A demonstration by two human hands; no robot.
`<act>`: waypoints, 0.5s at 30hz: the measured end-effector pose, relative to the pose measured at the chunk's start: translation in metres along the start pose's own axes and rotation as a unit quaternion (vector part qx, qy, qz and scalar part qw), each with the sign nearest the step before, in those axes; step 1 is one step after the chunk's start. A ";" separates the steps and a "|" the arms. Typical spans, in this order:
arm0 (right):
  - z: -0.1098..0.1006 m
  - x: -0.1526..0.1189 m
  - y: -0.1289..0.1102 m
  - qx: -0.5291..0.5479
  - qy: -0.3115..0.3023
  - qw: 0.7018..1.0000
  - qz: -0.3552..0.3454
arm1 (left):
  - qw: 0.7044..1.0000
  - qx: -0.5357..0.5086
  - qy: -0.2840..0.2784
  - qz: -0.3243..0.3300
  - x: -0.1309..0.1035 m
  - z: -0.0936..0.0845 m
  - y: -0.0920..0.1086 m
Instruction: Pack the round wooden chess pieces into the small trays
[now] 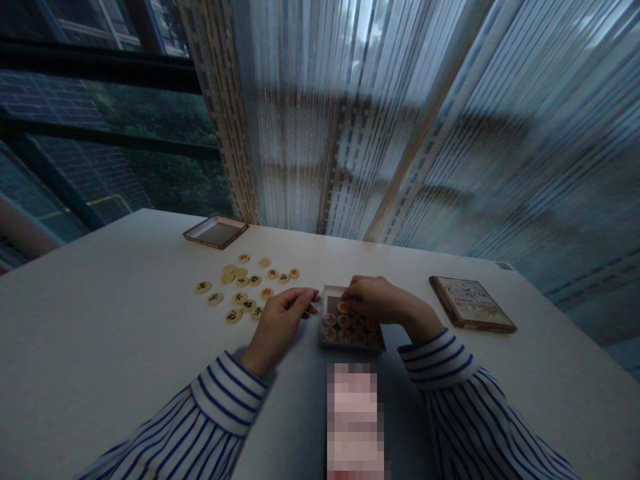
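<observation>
In front of me stands a small open box (326, 297) with rows of round Chinese chess pieces (343, 335) bearing red characters. My right hand (380, 300) reaches over it from the right, fingers pinched at a Chinese chess piece (343, 307) in the upper part of the box; the hand covers the box's right side. Just left of the box is my left hand (283, 323), its thumb and fingers pressed together. Whatever they hold, if anything, is too small to make out. Several loose Chinese chess pieces (240, 299) lie spread beyond the left hand, some face down.
A shallow open box half (220, 233) lies at the table's far left edge. To the right rests a flat box with a printed cover (473, 303). The white table (125, 300) ends at a window with a string curtain (310, 133).
</observation>
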State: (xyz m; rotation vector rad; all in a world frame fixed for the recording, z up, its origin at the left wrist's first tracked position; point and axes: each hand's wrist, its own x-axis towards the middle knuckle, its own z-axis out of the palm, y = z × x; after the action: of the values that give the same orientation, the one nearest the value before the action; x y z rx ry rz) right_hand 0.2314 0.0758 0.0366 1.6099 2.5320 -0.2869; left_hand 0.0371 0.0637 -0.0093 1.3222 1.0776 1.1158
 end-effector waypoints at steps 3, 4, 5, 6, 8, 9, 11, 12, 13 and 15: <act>0.001 0.001 0.001 -0.005 -0.002 1.000 0.000 | 1.000 0.010 0.001 0.001 0.000 0.000 0.001; 0.002 0.001 0.001 -0.007 -0.001 1.000 -0.001 | 1.000 0.013 0.001 0.001 0.000 0.000 0.001; 0.002 0.001 0.001 -0.008 0.000 1.000 -0.002 | 1.000 0.015 0.002 0.001 -0.001 0.001 0.001; 0.002 0.001 0.002 -0.008 0.001 1.000 -0.003 | 1.000 0.016 0.002 0.000 0.000 0.001 0.002; 0.002 0.001 0.002 -0.010 0.003 1.000 -0.002 | 1.000 0.015 0.003 0.000 0.000 0.001 0.002; 0.002 0.001 0.002 -0.010 0.005 1.000 -0.002 | 1.000 0.015 0.003 0.000 0.000 0.001 0.002; 0.003 0.001 0.002 -0.011 0.005 1.000 -0.003 | 1.000 0.020 0.003 0.001 0.000 0.001 0.001; 0.003 0.001 0.002 -0.011 0.005 1.000 -0.003 | 1.000 0.022 0.003 0.002 0.000 0.001 0.001; 0.003 0.001 0.002 -0.011 0.004 1.000 -0.003 | 1.000 0.024 0.002 0.004 0.000 0.001 0.001; 0.003 0.001 0.002 -0.010 0.002 1.000 -0.002 | 1.000 0.023 0.001 0.004 0.000 0.000 0.001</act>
State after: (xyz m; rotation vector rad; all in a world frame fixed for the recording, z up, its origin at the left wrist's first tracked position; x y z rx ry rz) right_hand 0.2326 0.0762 0.0334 1.6008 2.5331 -0.2568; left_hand 0.0376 0.0639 -0.0088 1.3631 1.1073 1.1038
